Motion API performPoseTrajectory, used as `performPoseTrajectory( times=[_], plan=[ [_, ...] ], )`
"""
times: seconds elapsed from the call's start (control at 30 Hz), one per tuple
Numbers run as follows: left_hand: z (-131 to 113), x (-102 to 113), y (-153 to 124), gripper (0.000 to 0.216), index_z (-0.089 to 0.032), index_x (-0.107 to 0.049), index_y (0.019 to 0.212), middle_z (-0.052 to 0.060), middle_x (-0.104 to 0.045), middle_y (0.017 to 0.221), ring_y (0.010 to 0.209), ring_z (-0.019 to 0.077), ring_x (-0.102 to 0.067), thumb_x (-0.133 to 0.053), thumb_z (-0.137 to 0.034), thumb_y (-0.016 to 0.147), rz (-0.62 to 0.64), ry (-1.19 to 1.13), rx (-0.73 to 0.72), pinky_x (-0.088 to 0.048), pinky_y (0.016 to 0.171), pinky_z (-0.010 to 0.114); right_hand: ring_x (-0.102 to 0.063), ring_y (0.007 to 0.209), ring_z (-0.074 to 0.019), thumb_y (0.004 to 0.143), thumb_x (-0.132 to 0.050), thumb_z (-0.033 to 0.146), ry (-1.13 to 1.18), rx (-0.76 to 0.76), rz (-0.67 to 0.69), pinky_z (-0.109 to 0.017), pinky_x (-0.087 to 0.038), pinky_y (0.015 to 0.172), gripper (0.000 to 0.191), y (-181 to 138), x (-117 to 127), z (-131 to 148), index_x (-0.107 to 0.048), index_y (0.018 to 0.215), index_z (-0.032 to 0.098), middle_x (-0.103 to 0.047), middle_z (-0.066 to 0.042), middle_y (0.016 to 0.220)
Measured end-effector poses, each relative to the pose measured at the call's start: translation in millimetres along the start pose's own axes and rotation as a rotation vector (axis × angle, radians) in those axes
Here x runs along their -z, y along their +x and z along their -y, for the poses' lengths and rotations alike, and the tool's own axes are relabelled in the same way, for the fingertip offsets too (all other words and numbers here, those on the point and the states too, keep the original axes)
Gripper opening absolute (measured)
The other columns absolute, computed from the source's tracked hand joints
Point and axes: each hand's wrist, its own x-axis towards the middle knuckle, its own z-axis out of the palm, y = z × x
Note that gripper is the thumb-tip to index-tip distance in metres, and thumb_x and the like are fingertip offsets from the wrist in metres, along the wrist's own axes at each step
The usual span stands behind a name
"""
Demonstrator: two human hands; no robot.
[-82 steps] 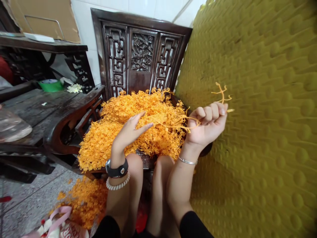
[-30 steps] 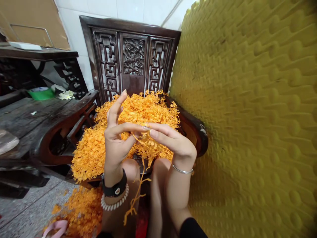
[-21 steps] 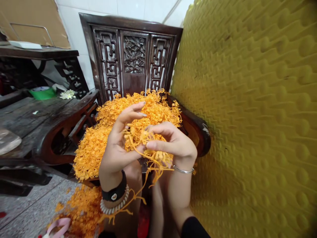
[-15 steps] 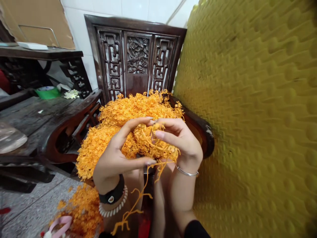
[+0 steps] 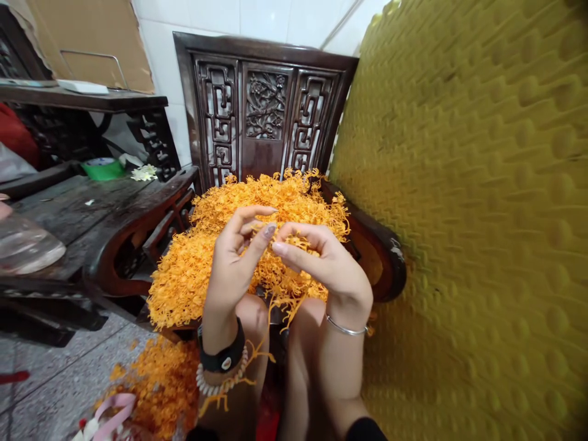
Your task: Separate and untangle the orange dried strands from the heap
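My left hand [image 5: 234,263], with a black band and a beaded bracelet at the wrist, has its fingers bent around a bit of thin orange plastic sprig. Its index finger sticks out above the thumb. Close against it, my right hand [image 5: 333,260] pinches the sprig between thumb and index finger, fingertips nearly meeting the left thumb. The pinched part is mostly hidden. Branched orange strands [image 5: 260,352] dangle below the hands, past the left wrist. Right behind them is a big heap of the same orange plastic sprigs [image 5: 266,196], on a dark wooden chair [image 5: 266,153].
More orange pieces [image 5: 160,373] lie on the floor at lower left, beside a pink strap [image 5: 117,407]. A wooden bench [image 5: 68,208] on the left holds green tape [image 5: 103,168] and a clear plastic container [image 5: 27,245]. A yellow textured mat [image 5: 473,214] stands close on the right.
My left hand has moved right and up, and its thumb has come from low down to near the right fingertips. The view has shifted slightly, and the dangling strands hang further left.
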Motion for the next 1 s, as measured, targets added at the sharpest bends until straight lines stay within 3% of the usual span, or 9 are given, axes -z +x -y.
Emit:
performPoseTrajectory(
  times=[0.07, 0.17, 0.27, 0.37, 0.43, 0.53, 0.6, 0.77, 1.0],
  plan=[
    [2.9, -5.5, -0.4, 0.023, -0.022, -0.056, 0.089, 0.000, -0.056, 0.071, 0.060, 0.0112, -0.053, -0.051, -0.044, 0.085, 0.050, -0.056, 0.068, -0.043, 0.052, 0.023, -0.038, 0.047, -0.0035, 0.079, -0.060, 0.024, -0.013, 0.034, -0.058, -0.019, -0.032, 0.045, 0.013, -0.4, -0.4, 1.5, -0.055, 0.070, 0.017, -0.046, 0.007, 0.054],
    [6.1, -16.9, -2.2, 0.038, -0.020, -0.047, 0.064, -0.002, -0.044, 0.055, 0.048, 0.0096, -0.041, -0.043, -0.050, 0.087, 0.077, -0.063, 0.127, -0.032, 0.043, 0.023, -0.044, 0.052, -0.0045, 0.080, -0.058, 0.025, -0.039, 0.051, -0.123, -0.020, -0.036, 0.050, 0.015, -1.3, 0.1, 2.6, -0.052, 0.069, 0.017, -0.051, 0.005, 0.057],
    [7.5, -28.8, -3.1, 0.047, -0.019, -0.034, 0.052, -0.004, -0.029, 0.047, 0.043, 0.0085, -0.028, -0.040, -0.047, 0.089, -0.100, 0.046, 0.076, -0.021, 0.041, 0.026, -0.043, 0.051, -0.0047, 0.080, -0.056, 0.026, -0.120, -0.011, -0.114, -0.020, -0.034, 0.049, 0.016, -2.0, 1.2, 1.0, -0.049, 0.069, 0.017, -0.050, 0.005, 0.057],
    [8.5, -34.9, -1.6, 0.047, -0.018, -0.031, 0.051, -0.004, -0.028, 0.048, 0.046, 0.0085, -0.027, -0.042, -0.043, 0.089, -0.217, 0.137, -0.004, -0.021, 0.044, 0.026, -0.033, 0.045, -0.0038, 0.081, -0.052, 0.024, -0.208, -0.058, -0.088, -0.020, -0.025, 0.043, 0.021, -3.0, 2.2, -1.3, -0.045, 0.063, 0.017, -0.040, 0.007, 0.050],
    [9.5, -33.6, 0.0, 0.045, -0.018, -0.031, 0.054, -0.004, -0.028, 0.051, 0.048, 0.0087, -0.027, -0.044, -0.045, 0.088, -0.157, 0.071, 0.012, -0.023, 0.045, 0.026, -0.028, 0.045, -0.0035, 0.081, -0.050, 0.022, -0.190, -0.042, -0.039, -0.020, -0.022, 0.042, 0.027, -3.9, 3.0, -1.7, -0.042, 0.056, 0.017, -0.034, 0.007, 0.048],
    [12.1, -27.3, 1.5, 0.044, -0.019, -0.036, 0.057, -0.003, -0.031, 0.054, 0.048, 0.0091, -0.030, -0.042, -0.051, 0.087, 0.064, -0.076, 0.117, -0.023, 0.043, 0.025, -0.027, 0.046, -0.0034, 0.079, -0.053, 0.021, -0.111, -0.017, 0.036, -0.020, -0.023, 0.043, 0.028, -4.4, 4.4, -0.8, -0.043, 0.053, 0.016, -0.034, 0.007, 0.048],
    [14.2, -24.4, 1.8, 0.045, -0.019, -0.037, 0.056, -0.003, -0.031, 0.053, 0.047, 0.0088, -0.029, -0.043, -0.051, 0.086, 0.114, -0.081, 0.133, -0.023, 0.043, 0.025, -0.029, 0.046, -0.0032, 0.077, -0.056, 0.020, -0.111, -0.029, 0.030, -0.020, -0.023, 0.043, 0.026, -3.4, 5.2, 0.0, -0.046, 0.054, 0.015, -0.036, 0.007, 0.049],
    [16.8, -28.4, 0.8, 0.050, -0.018, -0.028, 0.051, -0.004, -0.025, 0.050, 0.046, 0.0084, -0.024, -0.046, -0.050, 0.085, -0.138, -0.001, 0.084, -0.019, 0.044, 0.026, -0.031, 0.041, -0.0023, 0.077, -0.056, 0.019, -0.022, -0.024, 0.022, -0.019, -0.023, 0.039, 0.029, 2.8, 5.2, -5.0, -0.046, 0.049, 0.016, -0.039, 0.007, 0.042],
    [15.7, -34.6, 1.6, 0.050, -0.018, -0.034, 0.050, -0.004, -0.031, 0.049, 0.045, 0.0077, -0.029, -0.053, -0.055, 0.079, -0.256, -0.402, 0.120, -0.025, 0.042, 0.022, -0.027, 0.030, -0.0003, 0.072, -0.064, 0.022, 0.396, 0.092, 0.149, -0.018, -0.015, 0.032, 0.024, 20.4, -1.5, -33.6, -0.052, 0.053, 0.015, -0.039, 0.009, 0.038]
  ],
)
